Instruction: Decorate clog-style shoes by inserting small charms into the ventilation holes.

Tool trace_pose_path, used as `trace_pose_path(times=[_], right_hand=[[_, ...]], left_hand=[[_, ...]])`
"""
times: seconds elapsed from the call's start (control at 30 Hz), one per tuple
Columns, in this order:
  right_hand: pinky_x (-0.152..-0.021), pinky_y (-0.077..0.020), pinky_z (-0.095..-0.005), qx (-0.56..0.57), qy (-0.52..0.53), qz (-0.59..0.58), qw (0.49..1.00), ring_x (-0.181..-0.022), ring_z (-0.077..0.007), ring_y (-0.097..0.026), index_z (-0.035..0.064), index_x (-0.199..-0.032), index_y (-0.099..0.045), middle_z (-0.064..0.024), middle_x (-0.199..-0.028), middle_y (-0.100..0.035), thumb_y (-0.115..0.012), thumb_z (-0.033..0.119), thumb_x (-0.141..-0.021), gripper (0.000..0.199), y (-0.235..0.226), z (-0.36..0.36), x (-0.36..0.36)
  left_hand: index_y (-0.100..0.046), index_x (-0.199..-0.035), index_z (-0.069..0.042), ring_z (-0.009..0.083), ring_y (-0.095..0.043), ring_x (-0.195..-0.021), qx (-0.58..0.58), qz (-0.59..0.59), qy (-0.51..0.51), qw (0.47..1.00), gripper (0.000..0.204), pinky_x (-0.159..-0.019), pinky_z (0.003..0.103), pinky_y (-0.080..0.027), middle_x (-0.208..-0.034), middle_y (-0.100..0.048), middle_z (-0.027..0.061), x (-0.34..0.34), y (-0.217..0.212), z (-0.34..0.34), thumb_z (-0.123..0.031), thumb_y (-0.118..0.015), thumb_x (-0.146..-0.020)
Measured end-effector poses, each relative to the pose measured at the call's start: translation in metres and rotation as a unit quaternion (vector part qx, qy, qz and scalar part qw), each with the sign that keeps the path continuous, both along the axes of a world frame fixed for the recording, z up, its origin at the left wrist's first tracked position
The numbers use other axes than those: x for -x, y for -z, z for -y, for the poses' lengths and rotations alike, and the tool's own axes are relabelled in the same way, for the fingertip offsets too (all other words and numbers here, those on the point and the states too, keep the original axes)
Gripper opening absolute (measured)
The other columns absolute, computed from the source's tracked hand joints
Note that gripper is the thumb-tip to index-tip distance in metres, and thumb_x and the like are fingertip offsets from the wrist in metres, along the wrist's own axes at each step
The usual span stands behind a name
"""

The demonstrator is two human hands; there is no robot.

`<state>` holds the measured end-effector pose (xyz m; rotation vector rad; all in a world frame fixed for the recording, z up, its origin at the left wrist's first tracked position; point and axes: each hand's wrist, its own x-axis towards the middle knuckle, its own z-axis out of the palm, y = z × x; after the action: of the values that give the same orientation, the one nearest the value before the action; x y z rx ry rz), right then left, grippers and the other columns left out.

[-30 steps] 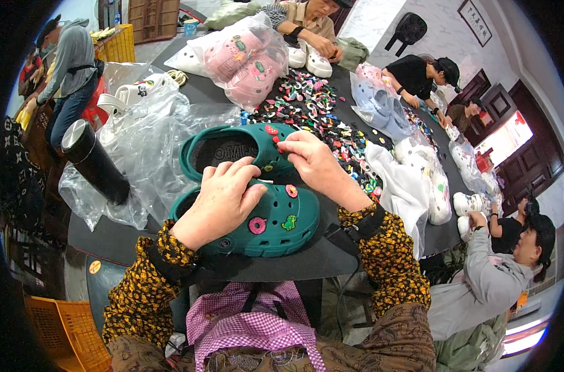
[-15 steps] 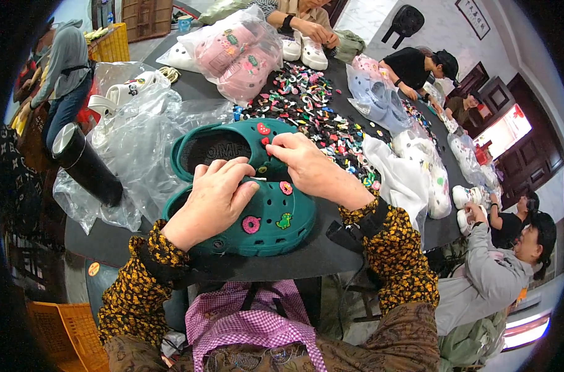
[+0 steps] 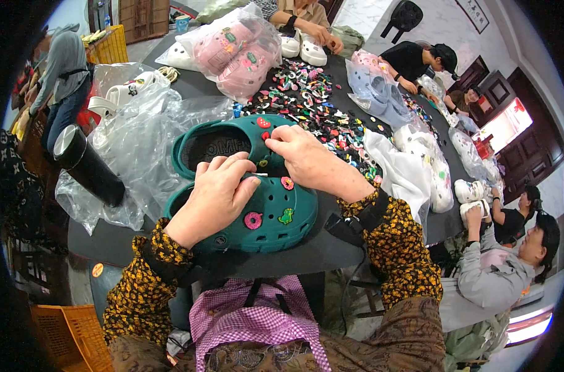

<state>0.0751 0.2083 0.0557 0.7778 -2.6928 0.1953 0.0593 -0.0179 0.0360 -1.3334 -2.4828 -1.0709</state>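
Observation:
Two dark green clogs lie side by side on the table in front of me. The near clog (image 3: pixel 266 239) carries a pink donut charm (image 3: pixel 253 220), a green dinosaur charm (image 3: pixel 285 215) and another pink charm (image 3: pixel 287 183). My left hand (image 3: pixel 217 198) is closed over the clogs' adjoining sides, thumb toward the near one. On the far clog (image 3: pixel 181 152) sits a strawberry charm (image 3: pixel 263 123). Beside it, the bent fingers of my right hand (image 3: pixel 310 162) pinch a small red charm (image 3: pixel 266 136); the thumb is mostly hidden. A small white strip (image 3: pixel 258 175) shows between the clogs.
Loose charms (image 3: pixel 319 105) cover the table's middle. Left stand a black tumbler (image 3: pixel 90 167) and clear plastic bags (image 3: pixel 136 167) around white clogs. Bagged pink clogs (image 3: pixel 235 56) lie beyond; a white cloth (image 3: pixel 384 164) and bagged clogs are at right. Several people work around the table.
The picture has shifted slightly. My hands keep the same places on the clogs, with my right fingers still at the red charm.

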Motion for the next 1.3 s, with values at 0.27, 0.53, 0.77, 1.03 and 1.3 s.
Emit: trace_pose_path(times=[0.27,0.53,0.77,1.03,1.3], right_hand=[[-0.088,-0.0451,-0.0395,0.061,0.009,-0.005,0.998,-0.101,-0.0334,-0.055,-0.0003,-0.108,-0.061,-0.0171,-0.109,-0.056,-0.057,0.0,-0.08,0.028,-0.016,0.011,-0.005],[-0.092,-0.0459,-0.0398,0.071,-0.118,0.159,0.978,-0.109,-0.0373,-0.053,0.0119,-0.129,-0.052,-0.0221,-0.132,-0.041,-0.073,0.024,-0.077,0.057,-0.058,0.048,-0.014],[-0.092,-0.0447,-0.0427,-0.128,-0.093,0.286,0.945,-0.11,-0.04,-0.052,0.0191,-0.13,-0.049,-0.0215,-0.134,-0.038,-0.074,0.033,-0.072,0.064,-0.062,0.061,0.001],[-0.091,-0.045,-0.0418,-0.086,-0.034,0.298,0.95,-0.108,-0.0386,-0.053,0.02,-0.128,-0.051,-0.0208,-0.132,-0.038,-0.074,0.04,-0.072,0.063,-0.053,0.061,0.012],[-0.081,-0.0466,-0.0391,0.042,-0.025,0.145,0.988,-0.09,-0.0337,-0.058,-0.0031,-0.088,-0.065,-0.0185,-0.092,-0.058,-0.07,0.03,-0.073,0.037,-0.02,0.06,0.013]], left_hand=[[-0.055,-0.112,-0.003,0.0319,-0.05,-0.116,-0.048,-0.099,-0.04,0.993,0.03,-0.097,0.04,-0.035,-0.124,-0.055,0.0164,-0.012,-0.009,0.01,-0.016,-0.06,-0.086],[-0.058,-0.107,0.002,0.0338,-0.056,-0.11,-0.081,-0.085,-0.136,0.984,0.021,-0.095,0.037,-0.041,-0.12,-0.059,0.0185,-0.024,-0.042,0.081,-0.007,-0.056,-0.088],[-0.056,-0.106,0.003,0.0345,-0.057,-0.105,-0.069,-0.067,-0.195,0.976,0.022,-0.089,0.037,-0.045,-0.115,-0.059,0.0191,-0.019,-0.005,0.126,-0.009,-0.058,-0.089],[-0.052,-0.115,0.004,0.0306,-0.062,-0.085,-0.045,0.04,-0.28,0.958,0.033,-0.077,0.039,-0.049,-0.107,-0.059,0.022,-0.014,0.024,0.142,-0.014,-0.059,-0.089],[-0.045,-0.125,0.005,0.0325,-0.062,-0.08,-0.059,0.121,-0.301,0.944,0.048,-0.076,0.038,-0.049,-0.109,-0.058,0.0297,-0.002,0.04,0.138,-0.021,-0.061,-0.088]])
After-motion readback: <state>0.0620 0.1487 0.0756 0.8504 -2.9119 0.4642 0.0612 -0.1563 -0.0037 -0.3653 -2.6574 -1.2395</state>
